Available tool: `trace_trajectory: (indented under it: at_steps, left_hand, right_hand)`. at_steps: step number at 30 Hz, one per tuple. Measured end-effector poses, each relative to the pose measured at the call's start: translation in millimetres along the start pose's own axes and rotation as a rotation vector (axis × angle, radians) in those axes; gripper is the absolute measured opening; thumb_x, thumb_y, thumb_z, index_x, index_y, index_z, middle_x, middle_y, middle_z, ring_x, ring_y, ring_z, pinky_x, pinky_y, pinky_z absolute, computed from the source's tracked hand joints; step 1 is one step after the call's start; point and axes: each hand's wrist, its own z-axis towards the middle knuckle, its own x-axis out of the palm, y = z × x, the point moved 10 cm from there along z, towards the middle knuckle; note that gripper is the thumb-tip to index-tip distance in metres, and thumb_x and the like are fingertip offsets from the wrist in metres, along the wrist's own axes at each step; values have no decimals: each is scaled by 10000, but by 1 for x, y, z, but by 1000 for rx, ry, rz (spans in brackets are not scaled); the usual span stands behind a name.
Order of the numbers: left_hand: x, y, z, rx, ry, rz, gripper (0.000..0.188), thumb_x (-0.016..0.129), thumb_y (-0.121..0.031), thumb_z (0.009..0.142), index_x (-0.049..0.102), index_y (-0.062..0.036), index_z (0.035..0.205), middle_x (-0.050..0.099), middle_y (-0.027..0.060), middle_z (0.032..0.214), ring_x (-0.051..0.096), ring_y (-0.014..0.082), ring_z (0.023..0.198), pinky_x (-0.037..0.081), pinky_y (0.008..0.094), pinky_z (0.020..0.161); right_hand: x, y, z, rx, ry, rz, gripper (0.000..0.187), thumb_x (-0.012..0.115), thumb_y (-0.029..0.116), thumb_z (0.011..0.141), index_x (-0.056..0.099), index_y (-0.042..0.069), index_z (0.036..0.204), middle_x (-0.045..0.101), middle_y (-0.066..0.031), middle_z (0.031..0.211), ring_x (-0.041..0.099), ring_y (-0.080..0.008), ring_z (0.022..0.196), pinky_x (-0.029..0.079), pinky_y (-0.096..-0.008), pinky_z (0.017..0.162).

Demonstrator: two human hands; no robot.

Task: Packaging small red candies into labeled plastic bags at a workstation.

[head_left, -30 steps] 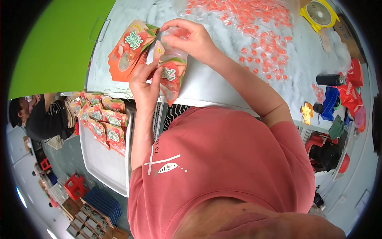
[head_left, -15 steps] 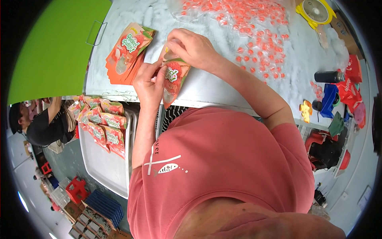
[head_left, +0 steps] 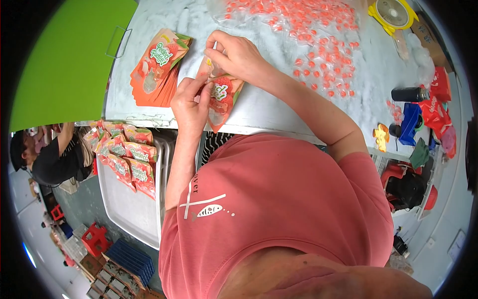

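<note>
A red and orange candy pouch [head_left: 223,102] lies at the table's near edge, between my two hands. My left hand [head_left: 190,104] pinches its left side with thumb and fingertips. The fingers of my right hand [head_left: 238,57] are closed on the pouch's upper end, and the thumb bends inward there. A clear, pale part of the pouch shows between the hands; whether its mouth is parted I cannot tell. Left of my hands rests a fanned stack of flat matching pouches [head_left: 160,65]. Many small wrapped red candies [head_left: 323,65] are spread over the table to the right.
Below the table's left edge, a white tray [head_left: 122,212] holds several plump pouches [head_left: 132,154]. A green panel [head_left: 64,65] borders the left side. A yellow-rimmed scale [head_left: 393,14], a black bottle [head_left: 409,94] and a blue tape dispenser [head_left: 410,124] stand at right. A co-worker [head_left: 55,159] is at far left.
My right hand has moved slightly up and left along with the pouch's upper end. The pouch's lower part has swung a little to the right, and my left hand has shifted slightly right.
</note>
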Motion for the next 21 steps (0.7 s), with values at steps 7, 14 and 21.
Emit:
trace_trajectory:
  at_steps: [7,14,21]
  left_hand:
    - [1,-3,0,0,2,15,225,743,-35,817,725,-17,1040,645,91,775,621,182,659,498,293,610]
    - [3,-3,0,20,-18,-22,217,744,-32,815,725,-15,1030,636,95,767,622,185,653,493,298,596]
    - [0,-2,-2,-21,-16,-50,217,744,-15,814,724,-1,1030,640,88,769,631,166,664,508,276,618]
  right_hand:
    - [-6,-1,4,37,-101,175,171,624,203,927,633,58,1018,626,-42,734,593,-127,672,484,-293,632]
    - [11,-15,12,315,19,551,277,509,244,1010,648,26,1109,633,-44,954,580,-118,887,474,-283,786]
    - [3,8,5,141,51,823,306,422,197,1042,618,5,1177,623,-66,1110,567,-165,1106,449,-313,975]
